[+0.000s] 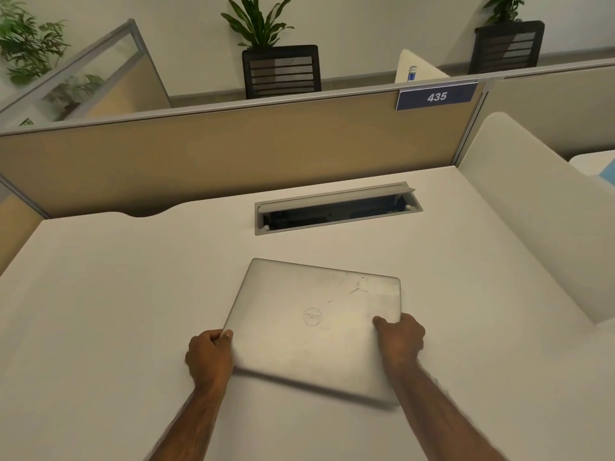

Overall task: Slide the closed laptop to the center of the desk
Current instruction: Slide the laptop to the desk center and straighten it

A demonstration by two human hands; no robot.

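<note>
- White desk [100, 294] in an office, with a tan wall panel [233, 154] behind it.
- Blue sign [436, 96] with 435 on the panel, far behind the laptop and to its right.
- Open slot for wires [336, 207] in the desk, just behind the laptop.
- Black chairs [281, 71] and green plants [258, 21] past the panel, well behind the laptop.
- Closed silver laptop [309, 327] flat on the desk, near the middle, turned a bit crooked, round logo on top.
- Left hand [209, 356] on the laptop's near left corner, fingers curled tight around the edge, thumb on the lid.
- Right hand [401, 337] on the laptop's right edge, fingers curled shut around the side, thumb on the lid.
- Both bare arms in from the near side of the laptop.
- Near edge of the laptop blurry.
</note>
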